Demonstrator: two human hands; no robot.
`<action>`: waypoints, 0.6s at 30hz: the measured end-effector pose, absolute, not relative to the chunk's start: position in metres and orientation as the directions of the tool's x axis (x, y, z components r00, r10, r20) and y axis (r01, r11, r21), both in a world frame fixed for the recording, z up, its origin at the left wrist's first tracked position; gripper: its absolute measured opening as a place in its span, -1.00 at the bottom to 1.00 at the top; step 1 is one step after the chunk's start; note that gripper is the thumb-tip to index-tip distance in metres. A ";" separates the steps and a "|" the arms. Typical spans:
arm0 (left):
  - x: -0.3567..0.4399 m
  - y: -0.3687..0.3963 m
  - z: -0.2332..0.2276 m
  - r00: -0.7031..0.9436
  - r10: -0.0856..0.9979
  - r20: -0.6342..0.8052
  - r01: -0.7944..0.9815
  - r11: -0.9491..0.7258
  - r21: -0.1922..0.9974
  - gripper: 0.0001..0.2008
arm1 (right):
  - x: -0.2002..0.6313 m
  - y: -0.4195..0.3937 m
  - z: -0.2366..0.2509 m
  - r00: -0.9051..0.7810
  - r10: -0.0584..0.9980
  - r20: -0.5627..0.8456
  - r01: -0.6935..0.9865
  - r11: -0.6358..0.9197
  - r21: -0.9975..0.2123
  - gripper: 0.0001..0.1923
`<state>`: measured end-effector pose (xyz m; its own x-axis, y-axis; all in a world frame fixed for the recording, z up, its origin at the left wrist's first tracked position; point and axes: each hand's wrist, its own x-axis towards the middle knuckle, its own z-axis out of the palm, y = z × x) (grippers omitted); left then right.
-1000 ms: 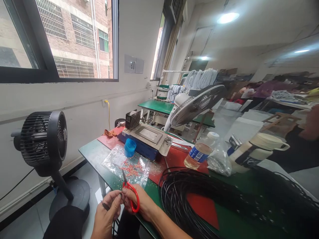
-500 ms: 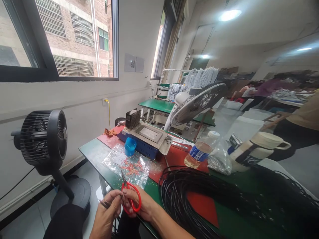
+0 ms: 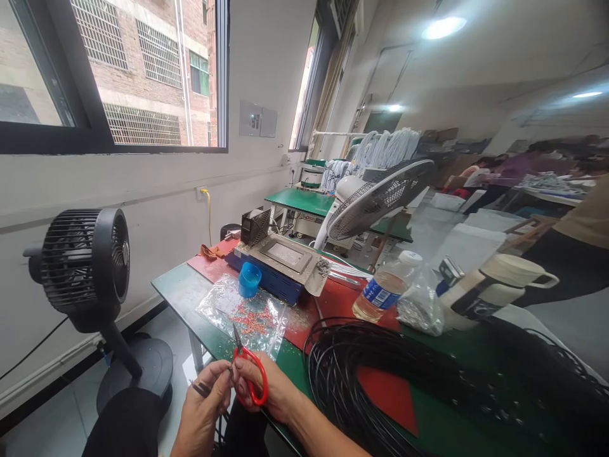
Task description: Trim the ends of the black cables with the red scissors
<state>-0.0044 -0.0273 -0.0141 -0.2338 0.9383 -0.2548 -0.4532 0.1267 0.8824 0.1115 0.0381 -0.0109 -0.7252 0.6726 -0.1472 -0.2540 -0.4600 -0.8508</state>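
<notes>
Two hands | right hand [image 3: 266,390] fingers grip red scissors [image 3: 250,374] | left hand [image 3: 204,406] pinches black cable [image 3: 202,389]

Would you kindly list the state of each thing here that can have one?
Scissors: gripped in the right hand, blades nearly shut.
Black wire end: pinched by the left hand.
Water bottle: capped, lying tilted, part full.
Blue cup: upright.
Clear bag: lying flat, red bits inside.
Black cable coil: wound, on the table.
Floor fan: upright.
</notes>
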 end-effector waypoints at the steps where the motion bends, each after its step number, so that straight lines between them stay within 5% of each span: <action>1: -0.005 -0.027 -0.016 -0.242 0.938 -0.246 -0.434 0.122 0.893 -0.75 | 0.111 0.038 -0.012 -0.723 0.677 -0.136 -0.254 -0.443 -0.860 -0.54; 18: -0.009 -0.024 -0.029 -0.248 0.951 -0.183 -0.335 0.093 0.938 -0.75 | 0.110 0.037 -0.011 -0.717 0.681 -0.148 -0.241 -0.442 -0.864 -0.53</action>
<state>-0.0086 -0.0244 -0.0295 -0.2475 0.9514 -0.1831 -0.3346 0.0934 0.9377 0.1104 0.0371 -0.0106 -0.7172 0.6809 -0.1482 -0.2414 -0.4422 -0.8638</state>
